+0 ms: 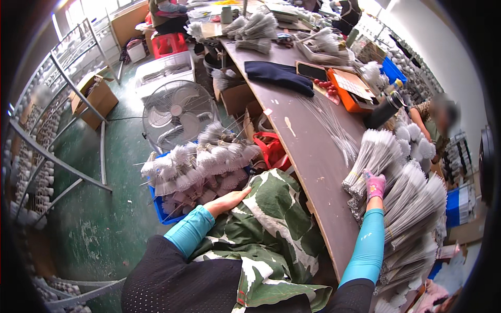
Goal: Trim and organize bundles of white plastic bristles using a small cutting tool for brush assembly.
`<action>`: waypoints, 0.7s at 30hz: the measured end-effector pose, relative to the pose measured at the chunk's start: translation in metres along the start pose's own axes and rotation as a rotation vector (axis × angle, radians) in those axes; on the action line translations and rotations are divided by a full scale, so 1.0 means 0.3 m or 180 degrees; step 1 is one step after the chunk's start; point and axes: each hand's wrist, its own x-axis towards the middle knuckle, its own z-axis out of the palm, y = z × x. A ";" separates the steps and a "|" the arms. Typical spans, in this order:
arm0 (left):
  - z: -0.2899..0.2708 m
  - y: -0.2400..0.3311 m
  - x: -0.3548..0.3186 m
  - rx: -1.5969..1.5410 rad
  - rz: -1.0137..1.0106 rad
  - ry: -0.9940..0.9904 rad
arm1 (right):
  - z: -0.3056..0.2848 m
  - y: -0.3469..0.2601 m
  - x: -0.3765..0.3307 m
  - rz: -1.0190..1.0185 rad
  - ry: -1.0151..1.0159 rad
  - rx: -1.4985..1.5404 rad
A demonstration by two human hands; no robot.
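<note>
Lift brushes (377, 148) gently, without bending, with the curled right hand (375, 186), of uncertain grip, resting the open left hand (228, 202) on the cloth (274, 208).

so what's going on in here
The person's right hand, in a pink patterned glove, is at a bundle of white-bristled wire brushes on the table; whether it grips them is hard to tell. The bare left hand rests against the camouflage cloth over the lap. Just beyond that hand, a blue crate is heaped with more brushes.
</note>
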 end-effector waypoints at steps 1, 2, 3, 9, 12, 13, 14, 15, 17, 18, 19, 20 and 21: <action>-0.012 -0.066 0.052 -0.0089 -0.0176 -0.0228 | 0.013 0.025 0.033 0.0074 0.0019 0.0352; -0.001 -0.042 0.074 -0.0053 -0.0158 -0.0282 | 0.025 0.157 0.123 0.0061 0.0101 0.0719; 0.010 -0.020 0.096 0.0119 -0.0102 -0.0328 | -0.006 0.273 0.206 0.0170 0.0081 0.1688; -0.044 -0.011 0.108 0.0758 -0.0035 -0.0129 | -0.261 0.125 -0.058 -0.0032 -0.0130 0.3345; -0.057 0.016 0.116 0.1118 0.0050 -0.0135 | -0.391 0.047 -0.433 0.0011 -0.0375 0.4161; -0.058 0.030 0.123 0.1259 0.0088 -0.0153 | -0.396 0.086 -0.501 0.0097 -0.0378 0.4149; -0.063 0.041 0.127 0.1394 0.0116 -0.0157 | -0.384 0.131 -0.563 0.0184 -0.0402 0.4140; -0.066 0.054 0.135 0.1523 0.0155 -0.0167 | -0.346 0.206 -0.625 -0.0061 -0.0236 0.3731; -0.084 0.121 0.128 0.2486 0.0140 0.0256 | -0.278 0.200 -0.763 -0.0316 0.0039 0.3112; -0.090 0.148 0.112 0.3068 0.0585 0.0891 | -0.253 0.136 -0.862 -0.0346 0.0163 0.2889; -0.054 0.262 0.045 0.3593 0.0800 0.1164 | -0.220 0.148 -0.913 -0.0338 0.0171 0.2861; -0.029 0.307 0.025 0.3677 0.1401 0.1565 | -0.154 0.168 -0.948 -0.0353 0.0146 0.2847; 0.030 0.352 0.009 0.3119 0.2345 0.1842 | -0.092 0.190 -0.980 -0.0376 0.0325 0.2688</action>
